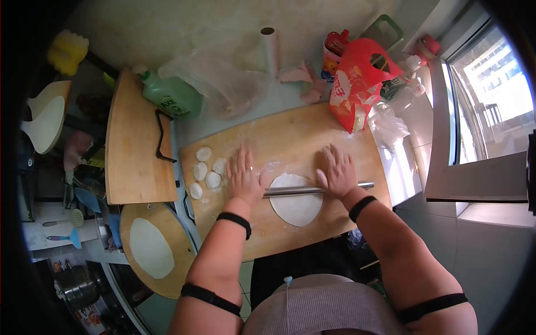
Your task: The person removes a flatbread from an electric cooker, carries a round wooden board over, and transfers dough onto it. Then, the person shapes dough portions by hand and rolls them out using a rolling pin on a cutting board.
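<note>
A metal rolling pin [296,191] lies across a thin, flat round of dough [296,212] on the wooden board [268,241]. Over the pin's left end rests my left hand [244,176], palm down with fingers stretched forward. My right hand [338,173] lies over the pin near its right end, its fingers also extended and slightly spread. Neither hand is wrapped round the pin. Just left of my left hand sit several small floured dough pieces [213,180], grouped on the board.
A round wooden board [184,273] at lower left carries another flat dough sheet [151,248]. Behind the main board stand a green bottle [170,96], a clear plastic bag [223,78], a wrap roll [269,53] and a red bag [357,84]. An open window [438,139] is at right.
</note>
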`<state>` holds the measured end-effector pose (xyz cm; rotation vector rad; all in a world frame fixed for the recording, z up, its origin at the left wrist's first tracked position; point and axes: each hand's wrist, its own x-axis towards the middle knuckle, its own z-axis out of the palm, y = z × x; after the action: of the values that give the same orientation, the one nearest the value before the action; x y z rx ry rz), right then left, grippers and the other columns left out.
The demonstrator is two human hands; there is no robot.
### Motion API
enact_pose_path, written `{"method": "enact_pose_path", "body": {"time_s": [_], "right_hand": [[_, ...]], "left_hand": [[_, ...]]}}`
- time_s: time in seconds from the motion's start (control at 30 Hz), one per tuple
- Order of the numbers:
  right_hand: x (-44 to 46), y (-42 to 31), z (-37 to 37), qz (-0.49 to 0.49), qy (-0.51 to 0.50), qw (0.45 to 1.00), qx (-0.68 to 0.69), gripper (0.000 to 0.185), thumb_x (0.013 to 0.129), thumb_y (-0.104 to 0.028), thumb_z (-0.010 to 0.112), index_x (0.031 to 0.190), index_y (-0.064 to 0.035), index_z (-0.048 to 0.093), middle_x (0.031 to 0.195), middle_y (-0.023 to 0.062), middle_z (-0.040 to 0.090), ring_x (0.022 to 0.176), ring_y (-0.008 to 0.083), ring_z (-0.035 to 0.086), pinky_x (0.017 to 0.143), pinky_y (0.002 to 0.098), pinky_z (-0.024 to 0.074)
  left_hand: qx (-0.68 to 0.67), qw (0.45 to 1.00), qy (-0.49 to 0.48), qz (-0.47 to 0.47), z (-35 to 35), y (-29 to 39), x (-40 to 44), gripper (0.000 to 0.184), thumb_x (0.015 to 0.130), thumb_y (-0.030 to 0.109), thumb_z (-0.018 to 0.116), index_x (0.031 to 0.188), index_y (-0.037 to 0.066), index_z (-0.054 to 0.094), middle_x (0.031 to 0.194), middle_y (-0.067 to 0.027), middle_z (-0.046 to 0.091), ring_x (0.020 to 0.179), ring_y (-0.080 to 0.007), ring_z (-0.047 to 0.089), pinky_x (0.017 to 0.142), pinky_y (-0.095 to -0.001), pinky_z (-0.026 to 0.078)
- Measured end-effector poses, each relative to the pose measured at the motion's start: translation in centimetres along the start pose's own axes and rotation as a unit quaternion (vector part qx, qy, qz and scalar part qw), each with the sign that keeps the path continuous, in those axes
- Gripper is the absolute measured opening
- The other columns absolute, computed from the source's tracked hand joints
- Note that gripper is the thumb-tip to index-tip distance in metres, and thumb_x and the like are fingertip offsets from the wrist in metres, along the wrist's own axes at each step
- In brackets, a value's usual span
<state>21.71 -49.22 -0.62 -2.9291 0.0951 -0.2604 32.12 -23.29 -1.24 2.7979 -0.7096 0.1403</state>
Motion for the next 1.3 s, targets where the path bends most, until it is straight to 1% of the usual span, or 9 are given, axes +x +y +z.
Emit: {"method": "enact_pose_path", "body": {"time_s": [0.07, 0.27, 0.37, 0.63, 0.9, 1.13, 1.2, 1.27, 1.3], "right_hand": [[-3.5, -0.7, -0.5, -0.035, -0.049, 0.998, -0.01, 0.073, 0.085, -0.047, 0.051, 0.139, -0.0001, 0.038, 0.148, 0.0204, 0.033, 0.138, 0.0348, 0.03, 0.108, 0.0509, 0.0264], [-15.0, -2.1, -4.8, -0.026, -0.221, 0.973, 0.065, 0.074, 0.082, -0.043, 0.056, 0.143, -0.006, 0.035, 0.15, 0.0129, 0.034, 0.14, 0.029, 0.029, 0.112, 0.0518, 0.0185], [-11.1, -1.2, -2.6, -0.034, -0.094, 0.995, 0.026, 0.072, 0.082, -0.041, 0.055, 0.142, -0.0068, 0.037, 0.148, 0.0132, 0.036, 0.138, 0.031, 0.031, 0.11, 0.0537, 0.0223], [2.6, 2.5, 0.3, 0.005, 0.001, 0.999, -0.046, 0.071, 0.088, -0.045, 0.048, 0.142, -0.0012, 0.035, 0.15, 0.0164, 0.032, 0.14, 0.0295, 0.028, 0.112, 0.0513, 0.0231], [-15.8, -1.3, -4.9, -0.049, -0.202, 0.977, 0.049, 0.075, 0.084, -0.049, 0.052, 0.142, -0.0035, 0.037, 0.148, 0.0166, 0.036, 0.138, 0.0314, 0.033, 0.111, 0.052, 0.0212], [-1.7, 2.6, -0.7, -0.014, -0.015, 1.0, 0.015, 0.072, 0.084, -0.045, 0.051, 0.14, -0.003, 0.039, 0.144, 0.0183, 0.039, 0.136, 0.0352, 0.033, 0.109, 0.0508, 0.0268], [0.8, 3.7, -0.7, -0.046, 0.032, 0.998, -0.025, 0.065, 0.083, -0.043, 0.054, 0.133, -0.0018, 0.045, 0.14, 0.019, 0.042, 0.13, 0.0353, 0.039, 0.106, 0.0492, 0.0309], [1.3, 4.7, -0.6, -0.151, -0.009, 0.987, 0.058, 0.056, 0.081, -0.04, 0.06, 0.121, -0.0013, 0.052, 0.133, 0.0198, 0.046, 0.119, 0.0348, 0.046, 0.1, 0.0459, 0.0368], [0.6, 4.1, -1.1, -0.217, 0.022, 0.974, 0.063, 0.039, 0.079, -0.031, 0.064, 0.105, -0.0029, 0.057, 0.114, 0.0162, 0.053, 0.103, 0.0316, 0.053, 0.088, 0.0411, 0.0438]], "left_hand": [[-0.019, 0.998, -0.055, 0.024, -0.7, 0.4, -4.1, 0.075, 0.086, 0.039, 0.059, 0.143, 0.001, 0.03, 0.152, -0.0183, 0.026, 0.14, -0.0339, 0.025, 0.114, -0.0507, 0.017], [-0.062, 0.977, -0.182, 0.092, -4.4, 1.2, -15.1, 0.076, 0.082, 0.039, 0.054, 0.143, -0.001, 0.032, 0.152, -0.0199, 0.028, 0.141, -0.0323, 0.027, 0.114, -0.0481, 0.017], [-0.072, 0.979, -0.17, 0.089, -2.8, 0.5, -12.5, 0.076, 0.082, 0.039, 0.054, 0.143, -0.001, 0.032, 0.152, -0.0196, 0.028, 0.141, -0.0327, 0.027, 0.114, -0.0482, 0.017], [-0.029, 0.999, -0.011, 0.035, -0.1, -0.7, 1.8, 0.079, 0.085, 0.043, 0.056, 0.145, -0.001, 0.028, 0.152, -0.0192, 0.026, 0.141, -0.0367, 0.024, 0.115, -0.0501, 0.013], [-0.084, 0.976, -0.166, 0.109, -4.1, 0.4, -15.3, 0.079, 0.085, 0.047, 0.052, 0.144, -0.001, 0.03, 0.152, -0.0174, 0.027, 0.143, -0.0316, 0.023, 0.116, -0.0477, 0.012], [-0.043, 0.994, -0.018, 0.094, -0.5, -0.1, -2.1, 0.059, 0.086, 0.032, 0.056, 0.136, 0.002, 0.044, 0.139, -0.017, 0.046, 0.131, -0.0328, 0.039, 0.109, -0.0471, 0.028], [-0.062, 0.993, 0.048, 0.09, 0.7, -0.4, 1.8, 0.051, 0.086, 0.029, 0.057, 0.13, 0.004, 0.05, 0.132, -0.0164, 0.052, 0.124, -0.0327, 0.046, 0.106, -0.0436, 0.034], [-0.19, 0.98, -0.015, 0.052, 0.9, -0.6, 3.9, 0.031, 0.085, 0.024, 0.062, 0.11, 0.004, 0.063, 0.112, -0.0136, 0.061, 0.103, -0.0301, 0.058, 0.091, -0.038, 0.046], [-0.19, 0.98, -0.013, 0.053, 0.7, 0.0, 3.8, 0.031, 0.085, 0.024, 0.062, 0.11, 0.004, 0.063, 0.112, -0.0136, 0.061, 0.103, -0.0301, 0.058, 0.091, -0.038, 0.046]]}}
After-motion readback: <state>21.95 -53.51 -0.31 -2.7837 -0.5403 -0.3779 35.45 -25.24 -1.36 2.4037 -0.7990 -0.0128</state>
